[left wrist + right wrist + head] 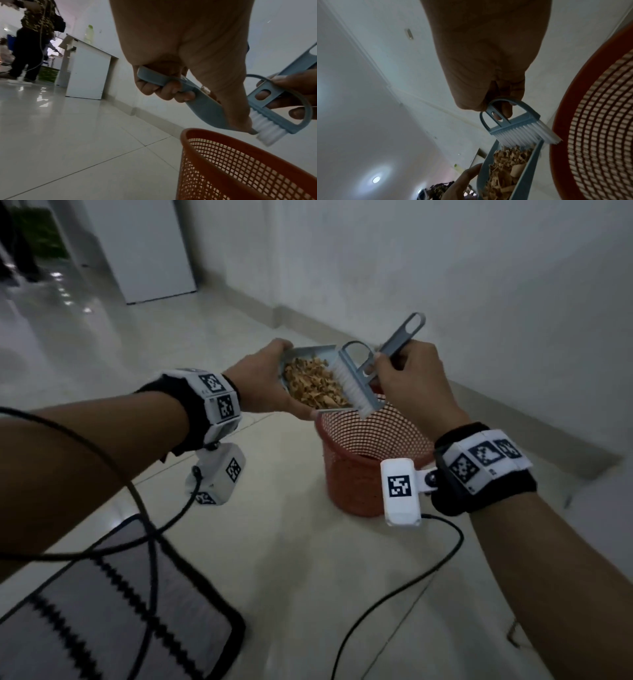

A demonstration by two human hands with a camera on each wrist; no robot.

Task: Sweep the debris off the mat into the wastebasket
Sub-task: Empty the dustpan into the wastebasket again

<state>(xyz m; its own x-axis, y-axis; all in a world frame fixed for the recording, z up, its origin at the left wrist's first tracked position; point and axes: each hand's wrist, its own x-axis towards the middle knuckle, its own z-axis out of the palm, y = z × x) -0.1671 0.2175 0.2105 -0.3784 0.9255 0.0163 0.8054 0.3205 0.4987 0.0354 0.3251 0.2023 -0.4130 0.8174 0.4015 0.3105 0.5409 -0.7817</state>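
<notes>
My left hand (263,381) grips a small blue-grey dustpan (308,357) full of tan paper shreds (315,385), holding it tilted over the near-left rim of the orange mesh wastebasket (359,470). The fingers (164,89) curl round the dustpan (202,106). My right hand (411,385) grips the handle of a blue hand brush (363,378); its white bristles (346,385) lie against the shreds at the pan's open lip. In the right wrist view the brush (510,124) sits over the shreds (508,173), beside the wastebasket (597,129). The grey mat (113,611) lies at the lower left.
A white wall with a low skirting (342,326) runs behind the wastebasket. A white cabinet (150,251) stands at the back left. Black cables (411,583) trail across the pale tiled floor (301,577). Another person (32,40) stands far off in the left wrist view.
</notes>
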